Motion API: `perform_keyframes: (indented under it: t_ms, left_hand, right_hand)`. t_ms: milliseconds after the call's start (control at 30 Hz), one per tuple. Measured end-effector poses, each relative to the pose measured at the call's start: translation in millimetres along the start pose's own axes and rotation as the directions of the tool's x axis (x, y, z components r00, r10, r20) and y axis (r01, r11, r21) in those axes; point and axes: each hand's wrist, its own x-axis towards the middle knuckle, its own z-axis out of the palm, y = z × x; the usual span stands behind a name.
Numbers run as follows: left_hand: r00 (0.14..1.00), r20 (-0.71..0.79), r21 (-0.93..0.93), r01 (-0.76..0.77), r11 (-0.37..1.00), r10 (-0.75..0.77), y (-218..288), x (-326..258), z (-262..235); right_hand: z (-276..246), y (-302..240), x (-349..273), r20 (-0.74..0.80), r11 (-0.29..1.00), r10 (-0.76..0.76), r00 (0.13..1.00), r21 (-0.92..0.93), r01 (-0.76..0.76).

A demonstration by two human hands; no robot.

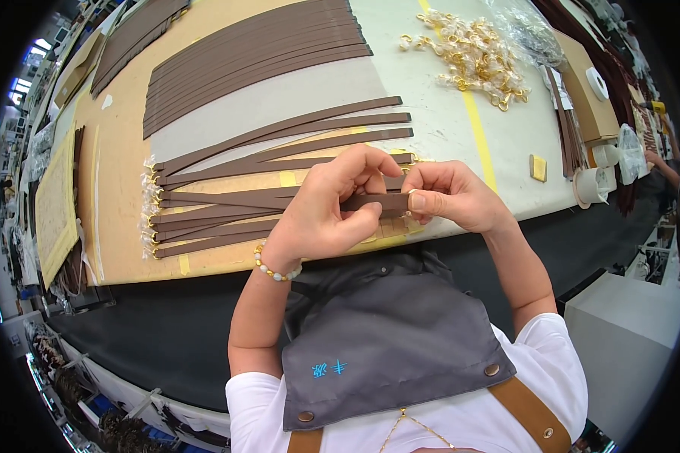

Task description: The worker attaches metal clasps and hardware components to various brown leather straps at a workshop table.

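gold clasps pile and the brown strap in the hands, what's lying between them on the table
In the head view, between the gold clasps and the held strap lie bare pale table, a yellow tape line and the ends of other brown straps.

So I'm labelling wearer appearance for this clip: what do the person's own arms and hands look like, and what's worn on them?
Both hands are bare, no gloves. The left hand has a bead bracelet of pale and gold beads at the wrist. The right hand shows no jewellery. Both forearms are uncovered, ending in short white sleeves near the shoulders.
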Motion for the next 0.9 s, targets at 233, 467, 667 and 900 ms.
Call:
perform_keyframes:
  t_ms: [233, 467, 667, 900]
  left_hand:
    - [0.990, 0.144, 0.293, -0.038, 0.956, -0.005, 2, 9, 2]
    - [0.987, 0.118, 0.039, 0.110, 0.993, -0.114, -14, 3, 6]
    - [0.990, 0.096, 0.222, 0.075, 0.972, -0.099, -33, 7, 11]
    - [0.988, 0.075, 0.729, -0.146, 0.668, 0.133, -46, 33, 13]
  right_hand:
    - [1, -1, -4, -0.050, 0.983, -0.090, 0.995, -0.165, 0.080]
    - [1, 0, -2, 0.001, 0.961, -0.099, 0.995, -0.261, 0.096]
    - [-42, -19, 14, -0.061, 0.794, -0.130, 0.990, -0.604, 0.067]
    - [-183, 21, 58, -0.313, 0.179, -0.699, 0.643, -0.947, -0.266]
